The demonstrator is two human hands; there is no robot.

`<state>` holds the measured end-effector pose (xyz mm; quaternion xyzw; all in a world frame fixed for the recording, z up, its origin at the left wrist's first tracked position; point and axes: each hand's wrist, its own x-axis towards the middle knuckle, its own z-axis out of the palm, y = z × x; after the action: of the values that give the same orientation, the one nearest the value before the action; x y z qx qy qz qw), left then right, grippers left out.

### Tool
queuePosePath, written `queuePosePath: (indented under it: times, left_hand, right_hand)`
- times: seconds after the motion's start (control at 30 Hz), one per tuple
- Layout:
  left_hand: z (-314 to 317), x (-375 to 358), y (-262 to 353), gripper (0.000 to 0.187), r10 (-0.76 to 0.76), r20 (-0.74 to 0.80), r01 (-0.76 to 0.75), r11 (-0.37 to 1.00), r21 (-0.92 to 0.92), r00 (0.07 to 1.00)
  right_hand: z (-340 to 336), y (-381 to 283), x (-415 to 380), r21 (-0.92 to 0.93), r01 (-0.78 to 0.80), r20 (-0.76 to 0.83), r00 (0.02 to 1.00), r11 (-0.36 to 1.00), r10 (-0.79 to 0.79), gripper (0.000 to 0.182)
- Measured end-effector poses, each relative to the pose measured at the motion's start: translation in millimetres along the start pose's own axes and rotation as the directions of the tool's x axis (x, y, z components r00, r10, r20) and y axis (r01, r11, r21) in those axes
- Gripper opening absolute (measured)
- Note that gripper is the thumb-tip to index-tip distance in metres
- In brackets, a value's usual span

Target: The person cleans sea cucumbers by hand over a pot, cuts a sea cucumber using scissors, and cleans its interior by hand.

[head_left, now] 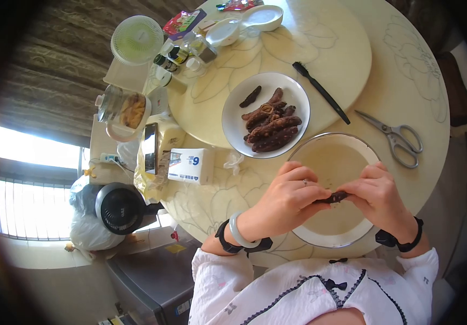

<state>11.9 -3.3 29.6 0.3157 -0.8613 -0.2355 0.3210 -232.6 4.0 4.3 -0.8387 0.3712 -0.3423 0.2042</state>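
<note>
My left hand (290, 192) and my right hand (378, 195) meet over a white basin (312, 234) of cloudy water. Fingertips of both pinch a short, dark reddish-brown cured sausage (335, 197), one hand at each end. Small bits float in the water below. Beyond the basin, a white plate (233, 122) bears several similar wrinkled sausages (277, 132), piled together, with one small piece lying apart. A black brush (325, 96) lies to the right of the plate. Grey-handled scissors (398, 138) rest to the right of the basin, blades pointing away from me.
The round table has a raised turntable (331, 32). A tissue pack (190, 166), crumpled tissue (234, 161) and phone (150, 147) lie left. Small bottles (178, 54), an open white container (263, 17), a glass pot (127, 108) and a green-white fan (137, 40) stand further back.
</note>
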Motion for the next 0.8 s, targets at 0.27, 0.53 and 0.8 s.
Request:
queuePosePath:
  times: [0.27, 0.53, 0.8]
  left_hand:
    - [-9.9, -2.8, 5.8, 0.035, -0.006, 0.129, -0.015, 0.987, 0.158, 0.992]
    - [-13.0, -2.9, 5.4, 0.030, -0.051, 0.150, 0.037, 0.995, 0.089, 0.987]
    - [-93.5, 3.9, -46.3, 0.030, -0.388, -0.317, 0.303, 0.909, -0.285, 0.865]
  right_hand:
    - [-8.4, -3.5, -2.8, -0.034, 0.005, 0.094, 0.996, 0.999, -0.002, 0.022]
    - [-13.2, -6.8, -2.4, -0.057, 0.049, 0.210, 0.977, 0.997, -0.036, 0.029]
    - [-17.0, -4.2, -2.7, -0.017, 0.015, 0.107, 0.994, 1.000, -0.013, 0.046]
